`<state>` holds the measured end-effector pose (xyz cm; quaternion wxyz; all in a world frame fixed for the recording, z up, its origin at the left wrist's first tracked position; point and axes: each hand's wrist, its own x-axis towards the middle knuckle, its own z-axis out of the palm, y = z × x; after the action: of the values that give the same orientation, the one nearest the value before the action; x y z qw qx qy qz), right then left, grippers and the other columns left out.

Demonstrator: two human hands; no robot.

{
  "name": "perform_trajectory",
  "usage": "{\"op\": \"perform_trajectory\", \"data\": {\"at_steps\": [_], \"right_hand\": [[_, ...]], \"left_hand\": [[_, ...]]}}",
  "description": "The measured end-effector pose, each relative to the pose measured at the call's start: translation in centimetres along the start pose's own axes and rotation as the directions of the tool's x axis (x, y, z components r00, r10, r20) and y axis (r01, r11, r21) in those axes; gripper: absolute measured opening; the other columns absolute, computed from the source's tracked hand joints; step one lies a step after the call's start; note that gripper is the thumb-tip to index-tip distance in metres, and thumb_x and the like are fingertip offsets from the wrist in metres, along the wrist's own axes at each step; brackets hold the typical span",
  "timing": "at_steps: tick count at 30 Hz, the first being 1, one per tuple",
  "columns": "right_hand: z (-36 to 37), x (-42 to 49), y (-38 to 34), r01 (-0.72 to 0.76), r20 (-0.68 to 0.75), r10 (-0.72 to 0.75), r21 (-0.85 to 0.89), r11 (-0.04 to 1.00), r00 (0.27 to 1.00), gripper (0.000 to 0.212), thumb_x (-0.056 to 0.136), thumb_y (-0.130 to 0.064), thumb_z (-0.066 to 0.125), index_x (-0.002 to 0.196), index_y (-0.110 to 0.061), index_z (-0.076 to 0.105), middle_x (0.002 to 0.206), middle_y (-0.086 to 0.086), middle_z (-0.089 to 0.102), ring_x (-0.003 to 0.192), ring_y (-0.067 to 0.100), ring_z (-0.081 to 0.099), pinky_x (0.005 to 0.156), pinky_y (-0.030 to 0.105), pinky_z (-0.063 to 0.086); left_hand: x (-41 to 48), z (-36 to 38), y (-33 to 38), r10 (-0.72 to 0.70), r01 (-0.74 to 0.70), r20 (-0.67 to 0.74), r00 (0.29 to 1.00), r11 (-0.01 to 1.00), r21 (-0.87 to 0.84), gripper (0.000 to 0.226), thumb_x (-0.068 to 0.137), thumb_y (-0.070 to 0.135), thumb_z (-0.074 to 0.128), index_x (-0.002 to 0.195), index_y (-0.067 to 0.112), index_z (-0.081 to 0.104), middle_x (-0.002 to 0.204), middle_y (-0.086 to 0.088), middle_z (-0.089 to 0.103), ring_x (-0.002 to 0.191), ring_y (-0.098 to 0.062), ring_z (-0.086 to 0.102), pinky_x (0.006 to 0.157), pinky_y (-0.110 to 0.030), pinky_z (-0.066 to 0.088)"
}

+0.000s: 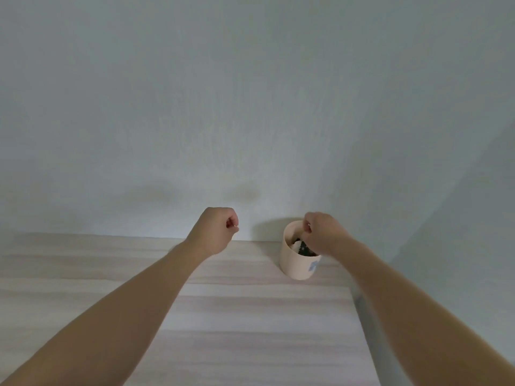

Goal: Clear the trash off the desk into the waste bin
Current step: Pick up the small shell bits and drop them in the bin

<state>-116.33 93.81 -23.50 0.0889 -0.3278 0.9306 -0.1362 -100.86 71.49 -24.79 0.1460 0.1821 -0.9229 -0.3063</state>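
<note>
Head view looks forward over a pale, wood-grain desk (250, 316) set against a plain grey-white wall (250, 93). Near the desk's far right corner stands a small cream-coloured round waste bin (292, 263), upright, with a faint blue mark on its side and dark and pale scraps of trash (301, 246) lying inside it. The right hand (323, 232) hovers directly over the bin's mouth, its fingers (306, 227) curled in and pointing down toward the opening; whether they pinch a last scrap or are simply closed on nothing cannot be told, since the hand hides its own underside. The left hand (217, 229) is held above the desk's back edge, to the left of the bin and apart from it, curled into a loose fist with thumb against forefinger; a tiny pale speck may sit at the fingertips, but that is too small to be sure of. No loose trash shows on the visible desk surface, so the task seems at its final drop or already finished. If anything is held, the next move calls for parting the fingers squarely over the bin, then checking the left hand likewise.
</note>
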Motion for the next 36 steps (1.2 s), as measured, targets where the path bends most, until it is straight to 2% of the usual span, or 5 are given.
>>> {"op": "perform_trajectory", "data": {"at_steps": [11, 19, 23, 27, 36], "right_hand": [[0.7, 8.9, 4.7, 0.068, 0.076, -0.066, -0.029, 0.997, 0.995, 0.015, 0.083, -0.01, 0.045, 0.091, -0.017, 0.055, 0.098, 0.003, 0.059, 0.086, 0.021, 0.053, 0.074, 0.031, 0.044], [3.0, 10.0, 5.8, 0.073, 0.128, -0.065, -0.057, 0.996, 0.99, 0.046, 0.089, -0.025, 0.053, 0.133, -0.019, 0.044, 0.129, 0.004, 0.051, 0.11, 0.025, 0.053, 0.087, 0.032, 0.044], [3.3, 10.0, 6.3, 0.116, 0.135, -0.099, -0.121, 0.986, 0.986, 0.062, 0.093, -0.036, 0.048, 0.147, -0.016, 0.025, 0.152, 0.008, 0.029, 0.136, 0.028, 0.032, 0.108, 0.042, 0.036], [3.3, 9.6, 6.5, 0.127, 0.121, -0.103, -0.21, 0.97, 0.987, 0.069, 0.095, -0.045, 0.039, 0.151, -0.017, 0.012, 0.16, 0.008, 0.008, 0.147, 0.029, 0.009, 0.117, 0.047, 0.021], [2.3, 7.7, 7.3, 0.102, 0.041, -0.095, -0.252, 0.962, 0.995, 0.065, 0.096, -0.045, 0.034, 0.15, -0.014, 0.016, 0.159, 0.007, 0.014, 0.147, 0.026, 0.009, 0.118, 0.045, 0.018]], "left_hand": [[5.0, 2.1, 0.6, -0.132, 0.132, -0.014, 0.991, 0.988, 0.076, 0.01, 0.084, 0.011, 0.066, 0.076, 0.017, 0.064, 0.071, 0.007, 0.063, 0.065, -0.006, 0.058, 0.055, -0.015, 0.039], [6.1, 3.4, -1.3, -0.137, 0.135, 0.013, 0.99, 0.985, 0.108, 0.015, 0.083, 0.011, 0.067, 0.072, 0.02, 0.062, 0.07, 0.007, 0.064, 0.066, -0.006, 0.058, 0.058, -0.015, 0.039], [6.7, 3.7, -1.7, -0.118, 0.116, 0.013, 0.993, 0.988, 0.097, 0.016, 0.083, 0.011, 0.067, 0.071, 0.021, 0.061, 0.069, 0.008, 0.063, 0.065, -0.005, 0.057, 0.057, -0.014, 0.038], [7.2, 4.0, -1.7, -0.099, 0.097, 0.01, 0.995, 0.992, 0.085, 0.016, 0.083, 0.01, 0.067, 0.072, 0.021, 0.061, 0.07, 0.006, 0.064, 0.066, -0.008, 0.059, 0.058, -0.018, 0.041], [7.9, 5.5, -0.3, -0.047, 0.046, 0.025, 0.999, 0.998, 0.036, 0.011, 0.083, 0.012, 0.068, 0.075, 0.019, 0.064, 0.07, 0.004, 0.065, 0.067, -0.012, 0.061, 0.063, -0.029, 0.051]]}}
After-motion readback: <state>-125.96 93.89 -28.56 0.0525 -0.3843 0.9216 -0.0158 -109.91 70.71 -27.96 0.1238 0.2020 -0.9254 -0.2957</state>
